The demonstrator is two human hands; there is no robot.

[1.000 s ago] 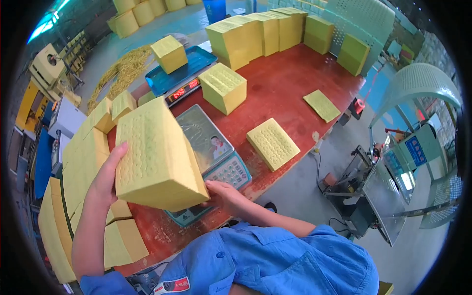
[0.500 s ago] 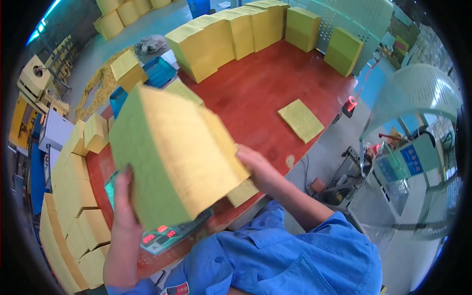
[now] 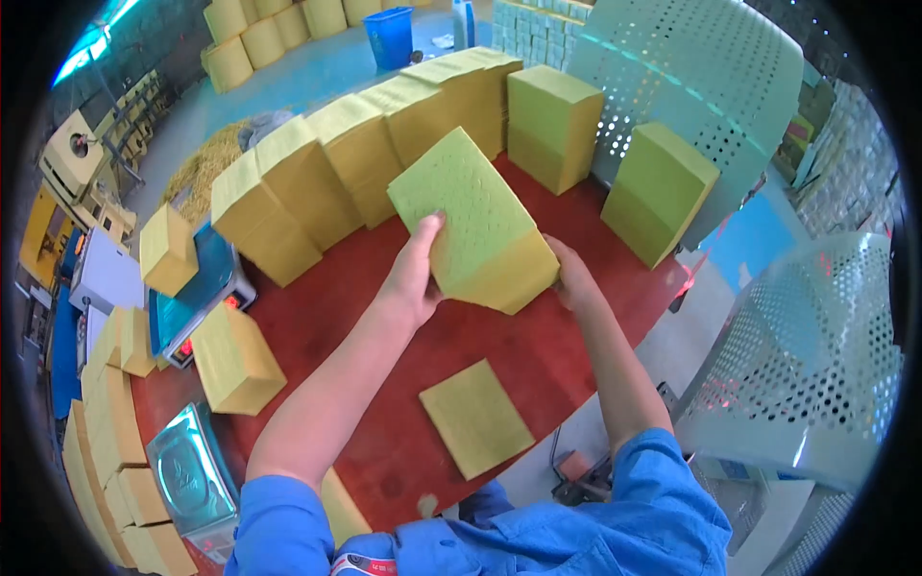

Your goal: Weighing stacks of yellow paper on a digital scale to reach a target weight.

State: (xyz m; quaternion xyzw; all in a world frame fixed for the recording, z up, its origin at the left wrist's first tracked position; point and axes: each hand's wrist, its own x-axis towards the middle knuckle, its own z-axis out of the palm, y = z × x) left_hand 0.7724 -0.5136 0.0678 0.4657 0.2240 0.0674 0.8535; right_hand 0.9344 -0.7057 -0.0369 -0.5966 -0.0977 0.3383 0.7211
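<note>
A thick stack of yellow paper [image 3: 485, 216] is held tilted above the red table [image 3: 375, 317]. My left hand [image 3: 421, 259] grips its left side, thumb lying on the upper face and fingers hidden beneath. Around the lower right edge my right hand [image 3: 569, 274] is closed. Below them, near the table's front edge, a thinner paper pad [image 3: 477, 420] lies flat. Beyond the held stack runs a row of upright paper stacks [image 3: 331, 163]. Two more, a left stack [image 3: 550, 130] and a right stack [image 3: 658, 192], stand apart to its right.
On the left are a scale with a shiny pan [image 3: 192, 470] and a blue-topped scale [image 3: 197, 288] bearing a paper block [image 3: 166, 252]. Another paper block [image 3: 235, 360] stands between them. A perforated panel [image 3: 691, 86] borders the far right; a perforated chair [image 3: 797, 355] is at right.
Both hands have carried the paper stack from the left, above the scale, to the middle of the table. My view has turned, and the stack's tilt has changed.
</note>
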